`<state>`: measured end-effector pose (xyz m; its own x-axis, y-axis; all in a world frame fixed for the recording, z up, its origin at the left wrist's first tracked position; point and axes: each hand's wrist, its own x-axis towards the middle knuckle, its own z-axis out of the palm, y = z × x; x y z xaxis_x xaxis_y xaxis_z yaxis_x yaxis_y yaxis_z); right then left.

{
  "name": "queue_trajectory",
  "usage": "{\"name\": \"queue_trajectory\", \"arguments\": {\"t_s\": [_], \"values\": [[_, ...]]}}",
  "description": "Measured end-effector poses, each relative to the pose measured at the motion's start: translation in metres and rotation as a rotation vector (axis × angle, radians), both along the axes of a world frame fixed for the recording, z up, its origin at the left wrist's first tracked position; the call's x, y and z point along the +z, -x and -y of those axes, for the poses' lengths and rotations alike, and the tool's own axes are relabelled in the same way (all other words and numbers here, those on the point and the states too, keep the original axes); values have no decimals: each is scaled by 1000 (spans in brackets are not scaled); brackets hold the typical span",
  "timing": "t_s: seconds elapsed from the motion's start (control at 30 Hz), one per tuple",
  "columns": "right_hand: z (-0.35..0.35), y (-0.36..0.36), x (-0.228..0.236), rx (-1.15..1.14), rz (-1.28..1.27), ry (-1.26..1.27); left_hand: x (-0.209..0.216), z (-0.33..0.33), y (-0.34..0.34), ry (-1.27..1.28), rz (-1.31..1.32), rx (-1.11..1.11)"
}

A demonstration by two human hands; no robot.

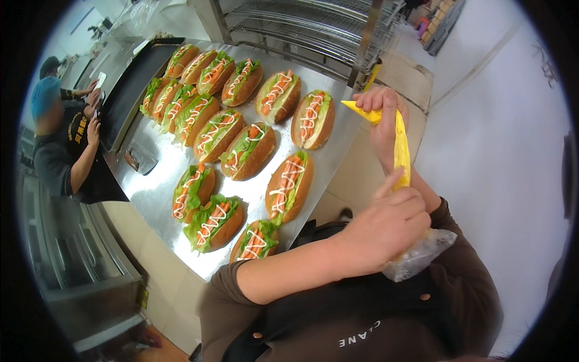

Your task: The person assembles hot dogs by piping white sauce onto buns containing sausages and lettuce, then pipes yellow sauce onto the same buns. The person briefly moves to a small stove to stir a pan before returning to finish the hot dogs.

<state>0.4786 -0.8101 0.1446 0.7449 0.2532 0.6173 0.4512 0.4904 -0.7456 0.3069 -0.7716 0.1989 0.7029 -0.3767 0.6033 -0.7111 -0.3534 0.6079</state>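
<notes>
In the head view, the person's two bare hands work on a slender piping bag (402,148) with yellow contents, held up in front of the body to the right of a steel table (154,196). The right hand (388,114) is the upper one, its fingers closed around the bag near its narrow end; the pointed yellow tip sticks out beyond them toward the left. The left hand (389,226) is lower and nearer the chest, its fingers curled together on the bag, with the index finger extended against the yellow part. The bag's clear, crumpled end (422,256) hangs out below this hand.

On the table lie rows of filled rolls (312,119), split and stuffed with green lettuce and an orange-red filling, with white sauce zigzagged on top. A dark tray (134,90) sits along the table's far left side, near a co-worker (63,142) in a blue cap. A wire rack (307,27) stands beyond the table.
</notes>
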Motion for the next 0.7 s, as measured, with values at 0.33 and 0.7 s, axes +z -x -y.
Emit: {"name": "queue_trajectory", "arguments": {"t_s": [0.33,0.7], "values": [[-39,-111,-33,452,-118,137,-7,-17,-91,227,-280,219],[-67,-137,-58,586,-187,245,-14,-25,-124,268,-239,369]]}}
